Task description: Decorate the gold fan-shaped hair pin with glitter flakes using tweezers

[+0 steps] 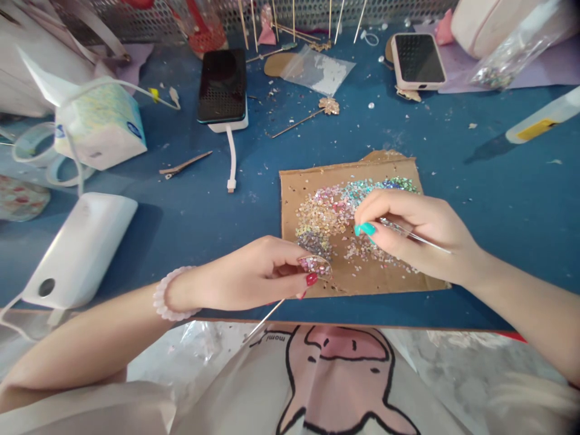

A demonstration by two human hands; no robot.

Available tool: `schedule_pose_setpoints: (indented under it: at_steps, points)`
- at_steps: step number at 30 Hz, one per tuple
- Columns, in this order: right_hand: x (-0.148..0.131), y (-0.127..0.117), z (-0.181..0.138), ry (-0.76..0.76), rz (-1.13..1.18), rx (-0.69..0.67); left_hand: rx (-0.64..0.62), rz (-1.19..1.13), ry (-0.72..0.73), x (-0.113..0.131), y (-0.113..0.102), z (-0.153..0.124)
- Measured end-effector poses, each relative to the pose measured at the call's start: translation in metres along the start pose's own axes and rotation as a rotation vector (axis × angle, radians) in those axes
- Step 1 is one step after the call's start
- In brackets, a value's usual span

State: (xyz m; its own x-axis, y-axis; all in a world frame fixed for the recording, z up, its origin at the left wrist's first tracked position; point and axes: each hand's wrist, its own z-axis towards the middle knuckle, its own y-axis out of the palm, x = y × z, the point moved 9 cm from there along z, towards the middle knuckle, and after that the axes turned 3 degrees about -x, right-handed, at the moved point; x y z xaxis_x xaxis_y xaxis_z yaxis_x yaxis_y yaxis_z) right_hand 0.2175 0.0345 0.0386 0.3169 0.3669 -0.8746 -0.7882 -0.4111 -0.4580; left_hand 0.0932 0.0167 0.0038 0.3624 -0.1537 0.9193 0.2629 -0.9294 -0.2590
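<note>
Okay so the left hand (247, 272) has its fingers pinched closed on the edge of a small gem-covered piece (315, 264), right over the lower left part of the cardboard (290, 187). The right hand (423, 232) hangs over the right half, fingers bunched together around a thin metal tool (428, 243). Can't see the tip, so no idea if there's a gem in it.

My main worry would be the loose gems (326, 208). They're spread in colour patches that already run into each other, and both hands are low over them. One careless drag of a wrist or pinky and the colours get mixed, or a bunch goes off the side. The cardboard also sits near the front edge of the surface (181, 241), so a bump could send bits down onto the apron (235, 386).

Other thing: there's a stick (267, 317) poking out below the left hand, past that edge. Can't tell if it's joined to the piece. If it is, snagging it on the apron could twist the piece, and any gem not stuck firmly might drop. Squeezing the rim too hard could shift gems too.
</note>
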Motion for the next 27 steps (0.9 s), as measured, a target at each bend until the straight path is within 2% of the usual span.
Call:
schedule_pose_setpoints:
  at_steps: [4, 12, 27]
  points:
    - [-0.0026, 0.0005, 0.0005, -0.04, -0.003, -0.006, 0.007, -0.002, 0.001, 0.0, -0.0002, -0.0009]
    - [0.003, 0.0028, -0.0001, 0.006, 0.0, 0.003, 0.008, 0.018, -0.01, -0.0024, -0.0001, -0.0003]
    - [0.0049, 0.0045, -0.0006, 0.005, -0.019, -0.019, -0.001, 0.022, 0.015, 0.0, 0.001, -0.0002]
